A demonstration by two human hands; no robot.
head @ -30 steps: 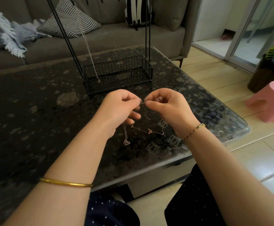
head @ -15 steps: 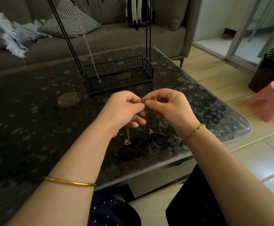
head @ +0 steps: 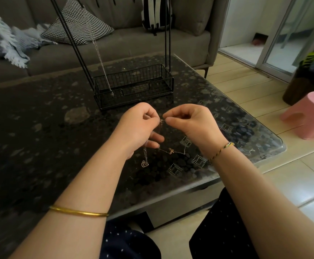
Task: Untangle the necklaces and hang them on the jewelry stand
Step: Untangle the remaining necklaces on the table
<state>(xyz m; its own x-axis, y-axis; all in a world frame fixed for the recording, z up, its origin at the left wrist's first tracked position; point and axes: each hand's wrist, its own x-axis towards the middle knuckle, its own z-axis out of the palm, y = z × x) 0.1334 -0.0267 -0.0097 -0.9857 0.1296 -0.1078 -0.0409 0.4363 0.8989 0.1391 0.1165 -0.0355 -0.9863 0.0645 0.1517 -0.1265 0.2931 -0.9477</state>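
My left hand and my right hand meet just above the dark glass table, each pinching thin tangled necklace chains between thumb and forefinger. A heart pendant dangles below my left hand. A small gold star charm on its chain sags between my wrists. Behind my hands stands the black wire jewelry stand with its basket base and tall rods. One silver necklace hangs from it down to the basket.
A grey sofa with a checked cushion and a blue fringed throw runs behind the table. A pink stool sits on the tiled floor to the right, near the table's corner.
My fingertips have shifted slightly on the chains and drawn a little apart. The heart pendant has swung and turned under my left hand.
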